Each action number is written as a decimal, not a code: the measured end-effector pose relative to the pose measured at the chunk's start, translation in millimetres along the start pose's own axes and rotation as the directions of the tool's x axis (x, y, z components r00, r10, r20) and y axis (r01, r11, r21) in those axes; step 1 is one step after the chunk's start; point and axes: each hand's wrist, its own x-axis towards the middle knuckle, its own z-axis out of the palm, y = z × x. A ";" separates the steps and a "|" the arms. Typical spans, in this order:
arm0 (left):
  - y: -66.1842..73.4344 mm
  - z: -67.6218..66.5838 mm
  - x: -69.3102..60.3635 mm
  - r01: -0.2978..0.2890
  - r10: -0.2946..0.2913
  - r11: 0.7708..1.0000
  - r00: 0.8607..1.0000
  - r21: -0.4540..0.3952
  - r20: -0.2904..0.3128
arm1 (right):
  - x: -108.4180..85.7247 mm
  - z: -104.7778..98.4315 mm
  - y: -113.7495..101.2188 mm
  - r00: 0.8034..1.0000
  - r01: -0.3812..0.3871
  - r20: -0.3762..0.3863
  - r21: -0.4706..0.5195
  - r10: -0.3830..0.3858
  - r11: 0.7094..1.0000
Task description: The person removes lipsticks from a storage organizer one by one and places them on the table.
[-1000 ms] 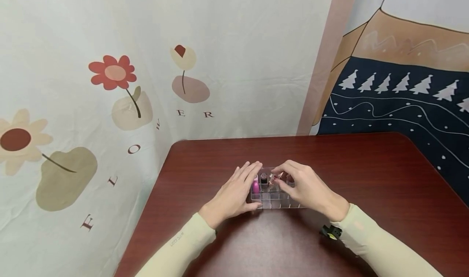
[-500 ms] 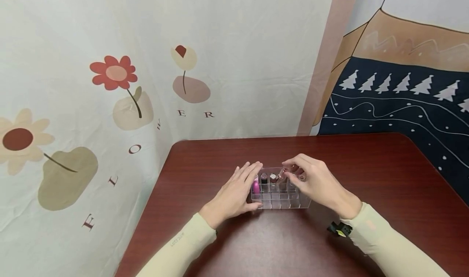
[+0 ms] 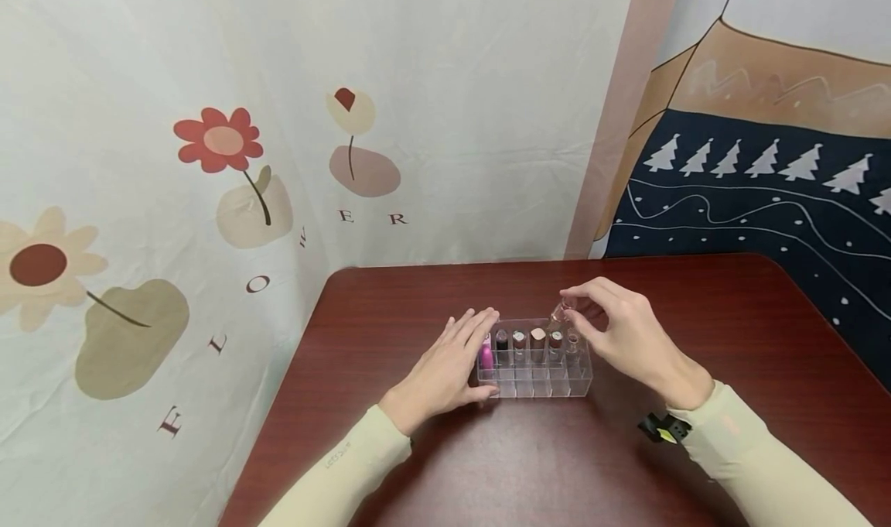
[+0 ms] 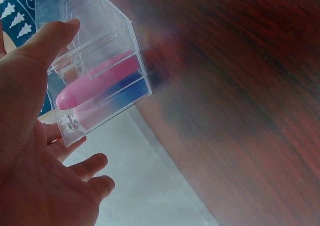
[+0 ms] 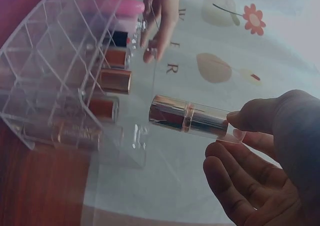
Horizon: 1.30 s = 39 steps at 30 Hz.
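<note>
A clear tiered lipstick organizer stands on the table with its left end held by my left hand. In the left wrist view, my thumb lies on the front side and fingers show behind. My right hand pinches a shiny rose-gold lipstick by its transparent end, tilted above the organizer's back right part. The lipstick touches no slot in the right wrist view. A bright pink tube sits in the leftmost slot. Beside it along the back row stand a dark lipstick and several brown-capped ones.
The front tier of the organizer shows bare slots. Around it spreads the reddish-brown table. Behind and to the left hangs a pale flower-print curtain; a dark tree-print cloth hangs at the right.
My right hand has moved to the right and slightly up with the lipstick, from over the middle slots to the back right. More of the caps show now. My left hand has stayed in place.
</note>
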 end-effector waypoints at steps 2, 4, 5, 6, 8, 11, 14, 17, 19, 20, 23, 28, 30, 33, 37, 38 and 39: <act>0.4 -0.5 -0.3 0.001 -0.001 1.000 1.000 -0.003 0.000 | 0.1 -3.6 2.0 1.000 -0.002 -0.013 -0.015 0.002 1.000; 0.7 -0.9 -0.5 0.001 -0.001 1.000 1.000 -0.004 0.002 | 0.0 -7.3 4.3 1.000 -0.007 -0.024 -0.030 0.007 1.000; 0.9 -1.1 -0.6 0.000 0.000 1.000 1.000 -0.005 0.002 | 0.0 -9.0 5.4 1.000 -0.010 -0.029 -0.037 0.009 0.999; 1.1 -1.4 -0.5 -0.001 0.001 1.000 1.000 -0.006 0.002 | 0.0 -10.6 6.5 0.999 -0.012 -0.034 -0.044 0.011 0.999; 1.5 -2.0 -0.4 -0.002 0.002 1.000 1.000 -0.003 0.004 | -0.3 -14.0 8.8 0.999 -0.018 -0.044 -0.053 0.016 0.998; 1.8 -2.3 -0.3 -0.003 0.003 1.000 1.000 0.001 0.002 | -1.5 -17.9 12.4 0.998 -0.025 -0.053 -0.062 0.022 0.998; 1.5 -1.9 -0.2 -0.003 0.003 1.000 1.000 0.008 0.003 | -3.4 -21.2 16.3 0.998 -0.039 -0.057 -0.071 0.035 0.997; 0.9 -1.0 0.0 -0.006 0.006 1.000 1.000 0.010 -0.003 | -5.5 -23.9 20.3 0.997 -0.057 -0.063 -0.080 0.052 0.995; 0.8 -1.0 0.0 -0.006 0.006 1.000 1.000 0.010 0.000 | -7.0 -25.5 23.6 0.996 -0.069 -0.070 -0.087 0.063 0.994; 0.7 -0.9 0.0 -0.006 0.006 1.000 1.000 0.008 0.000 | -7.8 -26.1 25.4 0.995 -0.075 -0.073 -0.089 0.068 0.993; 0.8 -1.4 -0.3 -0.003 0.003 1.000 1.000 0.003 0.004 | -10.7 -27.2 32.3 0.993 -0.090 -0.080 -0.096 0.082 0.991; 0.2 -0.9 -0.1 -0.002 0.002 1.000 1.000 0.001 0.005 | -16.5 -27.8 44.0 0.992 -0.114 -0.068 -0.106 0.108 0.988; 0.1 -0.9 -0.1 -0.002 0.002 1.000 1.000 0.001 0.007 | -19.0 -28.1 47.6 0.991 -0.129 -0.056 -0.109 0.124 0.986; 0.0 -1.0 0.1 -0.004 0.004 1.000 1.000 0.000 0.005 | -22.1 -28.4 51.5 0.987 -0.156 -0.042 -0.114 0.152 0.981; -0.3 -0.9 0.2 -0.002 0.002 1.000 1.000 0.006 0.004 | -24.9 -28.5 56.1 0.983 -0.185 -0.023 -0.126 0.184 0.974; -0.4 -0.8 0.2 -0.001 0.001 1.000 1.000 0.009 0.004 | -25.5 -28.4 57.2 0.981 -0.192 -0.018 -0.129 0.191 0.973; -0.5 -0.7 0.2 0.001 -0.001 1.000 1.000 0.011 0.005 | -26.3 -28.3 58.4 0.980 -0.200 -0.012 -0.131 0.200 0.971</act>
